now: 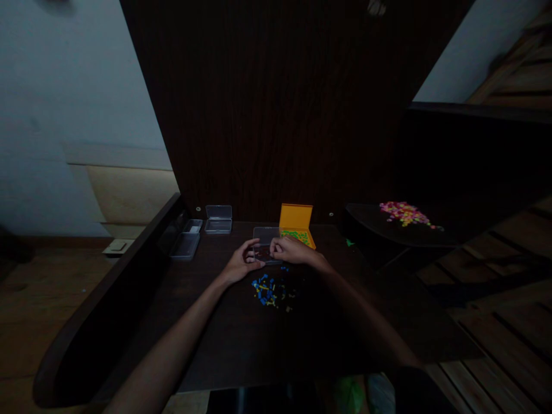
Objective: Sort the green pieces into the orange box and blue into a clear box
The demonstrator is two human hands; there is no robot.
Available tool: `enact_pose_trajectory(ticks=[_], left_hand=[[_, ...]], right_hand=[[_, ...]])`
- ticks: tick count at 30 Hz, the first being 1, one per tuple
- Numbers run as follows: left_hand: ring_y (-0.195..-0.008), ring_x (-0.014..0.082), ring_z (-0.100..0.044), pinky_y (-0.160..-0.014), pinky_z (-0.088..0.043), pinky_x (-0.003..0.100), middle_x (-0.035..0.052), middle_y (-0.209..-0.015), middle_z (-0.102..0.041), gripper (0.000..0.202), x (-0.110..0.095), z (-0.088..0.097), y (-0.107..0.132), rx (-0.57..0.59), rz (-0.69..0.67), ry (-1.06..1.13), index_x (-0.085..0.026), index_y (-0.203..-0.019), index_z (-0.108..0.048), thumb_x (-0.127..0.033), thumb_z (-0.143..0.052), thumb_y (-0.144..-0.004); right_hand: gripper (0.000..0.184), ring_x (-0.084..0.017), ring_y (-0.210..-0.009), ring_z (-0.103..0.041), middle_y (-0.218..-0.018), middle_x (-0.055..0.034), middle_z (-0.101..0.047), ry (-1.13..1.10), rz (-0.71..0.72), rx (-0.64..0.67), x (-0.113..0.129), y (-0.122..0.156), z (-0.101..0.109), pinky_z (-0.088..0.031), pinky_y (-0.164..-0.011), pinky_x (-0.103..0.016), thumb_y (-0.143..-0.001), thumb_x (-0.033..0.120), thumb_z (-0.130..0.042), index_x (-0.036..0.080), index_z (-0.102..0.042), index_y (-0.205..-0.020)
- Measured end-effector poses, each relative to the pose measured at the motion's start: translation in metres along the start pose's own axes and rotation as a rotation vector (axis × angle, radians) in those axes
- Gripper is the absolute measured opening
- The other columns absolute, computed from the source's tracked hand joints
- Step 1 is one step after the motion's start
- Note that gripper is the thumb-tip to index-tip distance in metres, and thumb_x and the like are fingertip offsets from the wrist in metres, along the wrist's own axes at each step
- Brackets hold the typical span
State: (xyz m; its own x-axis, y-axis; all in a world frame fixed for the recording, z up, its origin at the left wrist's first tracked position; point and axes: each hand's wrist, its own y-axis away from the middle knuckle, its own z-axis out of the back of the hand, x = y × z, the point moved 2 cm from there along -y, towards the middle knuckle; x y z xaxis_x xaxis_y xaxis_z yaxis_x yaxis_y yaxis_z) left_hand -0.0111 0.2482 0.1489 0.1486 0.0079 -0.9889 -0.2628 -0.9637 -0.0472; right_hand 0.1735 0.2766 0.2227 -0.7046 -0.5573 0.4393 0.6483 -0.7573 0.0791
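Both my hands meet over a small clear plastic box (264, 236) on the dark wooden table (241, 333). My left hand (241, 261) curls its fingers round the box's near left edge. My right hand (290, 250) is closed in a pinch at the box's right side; what it pinches is too small to make out. Just in front of the hands lies a loose heap of small blue and yellow pieces (271, 290). An open orange box (295, 224) with green pieces inside stands right behind my right hand.
Two more clear boxes stand at the back left, one (218, 219) open near the wall, another (187, 242) by the raised table rim (107, 299). A pile of pink and yellow pieces (404, 213) lies on a dark side surface to the right. A dark wood panel rises behind.
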Motion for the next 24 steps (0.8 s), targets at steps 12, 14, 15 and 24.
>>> enact_pose_trajectory(ticks=[12,14,15,24], left_hand=[[-0.086,0.0125,-0.062,-0.081,-0.054,0.031,0.0102,-0.124,-0.057,0.074,0.002,0.000,0.001,0.014,-0.022,0.005,-0.021,-0.125,-0.053,-0.018,-0.083,-0.057],[-0.088,0.0132,-0.062,-0.081,-0.054,0.031,0.0101,-0.122,-0.058,0.074,0.001,0.000,0.001,0.016,-0.029,-0.002,-0.020,-0.124,-0.053,-0.017,-0.083,-0.057],[-0.088,0.0135,-0.062,-0.081,-0.054,0.031,0.0103,-0.122,-0.058,0.074,0.001,0.001,0.001,0.017,-0.031,-0.006,-0.020,-0.124,-0.053,-0.017,-0.083,-0.057],[-0.086,0.0130,-0.062,-0.080,-0.053,0.030,0.0111,-0.123,-0.057,0.075,0.001,0.000,0.000,0.021,-0.027,-0.017,-0.019,-0.125,-0.051,-0.018,-0.083,-0.057]], right_hand=[[0.015,-0.013,-0.069,-0.057,-0.080,-0.0035,-0.068,0.199,-0.053,0.083,0.007,-0.013,-0.005,-0.032,-0.057,-0.021,-0.079,0.019,-0.060,0.017,-0.070,-0.090],[0.015,-0.014,-0.071,-0.059,-0.082,-0.0040,-0.069,0.205,-0.061,0.082,0.010,-0.013,-0.005,-0.032,-0.057,-0.021,-0.080,0.020,-0.060,0.017,-0.070,-0.091],[0.015,-0.014,-0.072,-0.059,-0.084,-0.0042,-0.070,0.205,-0.068,0.080,0.011,-0.013,-0.005,-0.033,-0.058,-0.021,-0.080,0.020,-0.060,0.017,-0.070,-0.091],[0.015,-0.015,-0.075,-0.060,-0.086,-0.0054,-0.070,0.229,-0.109,0.075,0.013,-0.012,-0.001,-0.033,-0.057,-0.021,-0.078,0.020,-0.061,0.017,-0.069,-0.091]])
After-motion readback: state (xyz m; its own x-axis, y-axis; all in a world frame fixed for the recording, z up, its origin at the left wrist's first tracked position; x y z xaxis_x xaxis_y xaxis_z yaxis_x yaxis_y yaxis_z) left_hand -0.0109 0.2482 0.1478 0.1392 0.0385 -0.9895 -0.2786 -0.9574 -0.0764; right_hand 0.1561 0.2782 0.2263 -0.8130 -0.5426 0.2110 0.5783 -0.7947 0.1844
